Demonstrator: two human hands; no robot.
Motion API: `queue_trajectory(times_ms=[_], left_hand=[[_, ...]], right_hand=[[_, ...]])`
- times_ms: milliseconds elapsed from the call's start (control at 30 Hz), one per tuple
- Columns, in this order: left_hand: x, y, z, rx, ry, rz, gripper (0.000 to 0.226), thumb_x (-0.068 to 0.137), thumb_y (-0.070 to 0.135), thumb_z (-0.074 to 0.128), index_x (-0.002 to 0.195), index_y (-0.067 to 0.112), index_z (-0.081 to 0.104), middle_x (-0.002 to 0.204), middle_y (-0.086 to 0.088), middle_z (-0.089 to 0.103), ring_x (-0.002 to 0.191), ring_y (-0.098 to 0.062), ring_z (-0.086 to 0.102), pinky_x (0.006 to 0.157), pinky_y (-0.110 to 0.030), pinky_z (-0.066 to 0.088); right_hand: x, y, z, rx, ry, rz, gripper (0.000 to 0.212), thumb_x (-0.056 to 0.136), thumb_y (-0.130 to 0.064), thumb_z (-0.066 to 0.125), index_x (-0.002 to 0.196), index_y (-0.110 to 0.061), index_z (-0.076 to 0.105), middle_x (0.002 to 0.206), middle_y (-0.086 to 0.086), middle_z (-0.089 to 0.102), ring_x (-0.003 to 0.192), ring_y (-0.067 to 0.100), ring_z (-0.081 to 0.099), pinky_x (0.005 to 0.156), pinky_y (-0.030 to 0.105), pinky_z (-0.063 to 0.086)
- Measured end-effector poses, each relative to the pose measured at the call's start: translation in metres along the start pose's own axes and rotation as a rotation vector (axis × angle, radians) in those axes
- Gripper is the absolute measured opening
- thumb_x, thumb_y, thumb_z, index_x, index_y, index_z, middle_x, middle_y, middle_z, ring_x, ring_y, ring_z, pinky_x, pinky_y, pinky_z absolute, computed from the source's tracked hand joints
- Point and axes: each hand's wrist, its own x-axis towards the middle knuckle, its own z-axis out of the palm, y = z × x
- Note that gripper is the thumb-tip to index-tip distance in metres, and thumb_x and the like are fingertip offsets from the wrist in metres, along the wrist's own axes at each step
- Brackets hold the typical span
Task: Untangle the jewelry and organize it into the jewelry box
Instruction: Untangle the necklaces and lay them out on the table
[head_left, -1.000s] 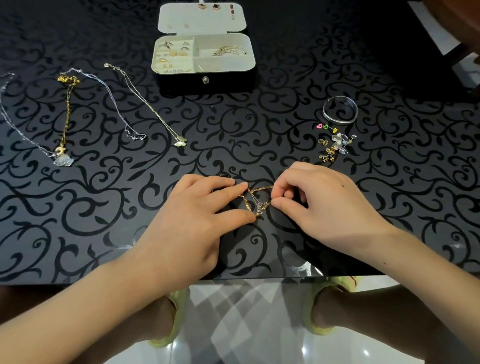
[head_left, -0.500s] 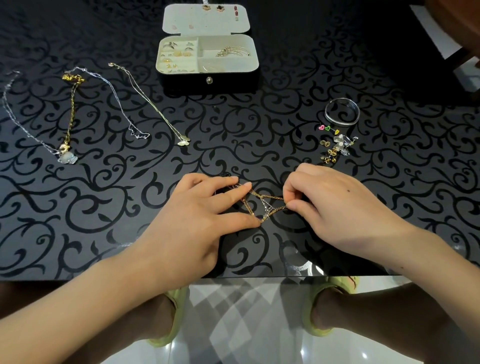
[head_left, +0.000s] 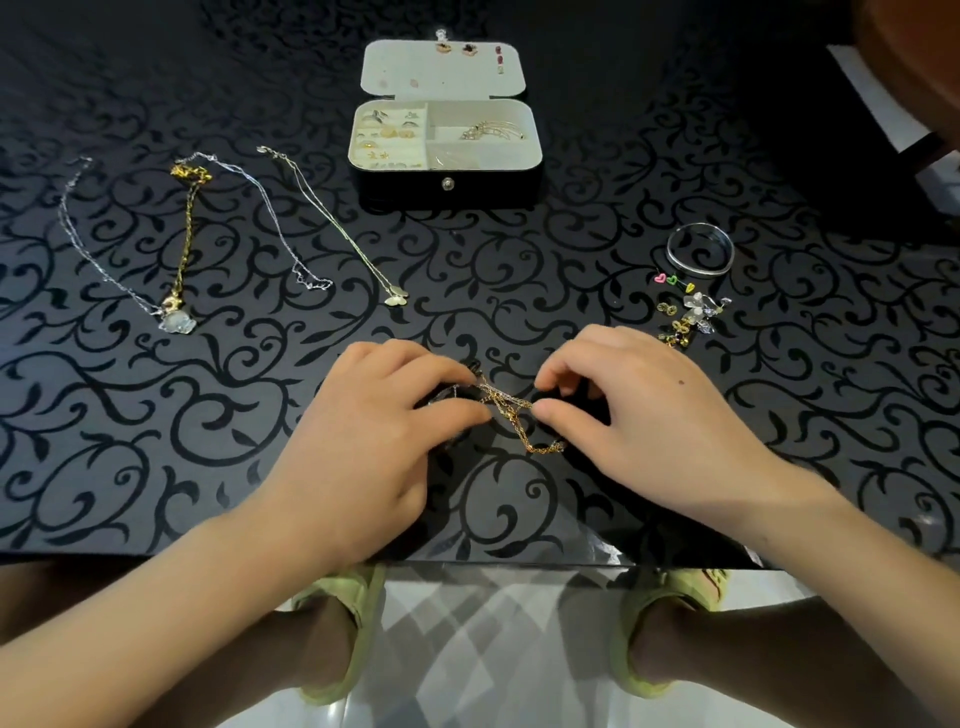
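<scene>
A tangled knot of thin gold chains (head_left: 511, 413) lies on the black patterned table (head_left: 519, 291) near its front edge. My left hand (head_left: 363, 447) pinches the tangle from the left with thumb and forefinger. From the right, my right hand (head_left: 644, 415) pinches the same tangle. A loose loop of chain trails below the knot. The open jewelry box (head_left: 445, 140) stands at the back centre, with rings, earrings and a gold piece in its cream compartments and several studs pinned in its lid.
Laid out at the left are a silver necklace with a pale pendant (head_left: 176, 321), a gold chain (head_left: 186, 234), another silver chain (head_left: 306, 275) and a fine necklace (head_left: 395, 299). At the right sit a silver bangle (head_left: 700, 254) and small earrings (head_left: 688, 312). The table's front edge is just below my wrists.
My hands have drawn closer together over the tangle, and the chains are bunched tighter between my fingers. A loop now hangs toward the table's front edge.
</scene>
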Motion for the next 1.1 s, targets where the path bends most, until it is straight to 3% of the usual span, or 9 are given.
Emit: queue_trajectory(times_ms=[300,467,600,667,800,933,1033,1100], left_hand=[[0.0,-0.007,-0.006,0.104,-0.019,0.041,0.049,0.068,0.007,0.029,0.088,0.012,0.074,0.093,-0.005,0.07,0.08,-0.027,0.063,0.076,-0.035,0.034],[-0.001,-0.01,-0.007,0.052,-0.031,0.031,0.047,0.067,0.008,0.029,0.081,0.013,0.073,0.091,-0.002,0.069,0.083,-0.02,0.05,0.074,-0.034,0.034],[-0.002,-0.01,-0.006,-0.009,-0.045,-0.007,0.038,0.071,0.01,0.035,0.081,0.013,0.071,0.089,0.001,0.068,0.08,-0.02,0.053,0.071,-0.034,0.04],[-0.002,-0.008,-0.006,-0.09,-0.034,-0.085,0.03,0.077,0.017,0.041,0.084,0.014,0.07,0.087,0.003,0.066,0.079,-0.019,0.055,0.071,-0.031,0.044],[0.0,-0.008,-0.004,-0.145,-0.007,-0.269,0.025,0.08,0.037,0.055,0.093,0.018,0.065,0.087,0.006,0.056,0.083,-0.012,0.049,0.073,-0.021,0.037],[0.005,-0.008,-0.005,-0.185,-0.049,-0.335,0.02,0.08,0.027,0.069,0.095,0.016,0.063,0.087,0.005,0.051,0.084,-0.012,0.047,0.074,-0.025,0.04],[0.009,-0.006,-0.007,-0.215,-0.068,-0.347,0.011,0.084,0.022,0.064,0.093,0.015,0.061,0.087,0.006,0.05,0.083,-0.009,0.045,0.073,-0.018,0.037],[0.011,-0.007,-0.007,-0.223,-0.092,-0.365,0.009,0.087,0.023,0.061,0.093,0.016,0.059,0.088,0.006,0.05,0.084,-0.009,0.044,0.073,-0.017,0.035]], right_hand=[[-0.002,0.004,0.004,-0.05,-0.062,0.078,0.013,0.089,-0.029,0.053,0.079,-0.023,0.058,0.079,-0.012,0.05,0.078,0.007,0.048,0.068,0.023,0.034],[-0.004,0.005,0.003,-0.056,-0.086,0.087,0.013,0.089,-0.029,0.054,0.077,-0.024,0.056,0.078,-0.012,0.05,0.075,0.006,0.047,0.068,0.023,0.035],[0.005,0.0,-0.002,-0.032,-0.065,0.031,0.007,0.088,-0.033,0.055,0.085,-0.027,0.056,0.079,-0.01,0.054,0.073,0.004,0.047,0.063,0.018,0.034],[0.019,-0.006,-0.004,-0.013,-0.042,-0.017,0.009,0.089,-0.035,0.055,0.094,-0.029,0.058,0.082,-0.011,0.055,0.074,0.004,0.047,0.066,0.021,0.035],[0.053,-0.018,0.001,-0.037,-0.13,-0.101,0.022,0.087,-0.039,0.06,0.107,-0.029,0.058,0.09,-0.011,0.054,0.082,0.007,0.046,0.076,0.025,0.039],[0.068,-0.022,0.0,-0.024,-0.307,-0.129,0.005,0.087,-0.028,0.062,0.085,-0.026,0.058,0.088,-0.009,0.056,0.074,0.002,0.046,0.069,0.021,0.038],[0.069,-0.021,-0.002,-0.03,-0.358,-0.139,0.017,0.089,-0.024,0.06,0.073,-0.028,0.054,0.084,-0.012,0.053,0.074,0.0,0.046,0.067,0.018,0.036],[0.068,-0.02,-0.002,-0.039,-0.335,-0.145,0.015,0.089,-0.024,0.06,0.076,-0.029,0.054,0.084,-0.013,0.053,0.077,0.002,0.047,0.073,0.021,0.037]])
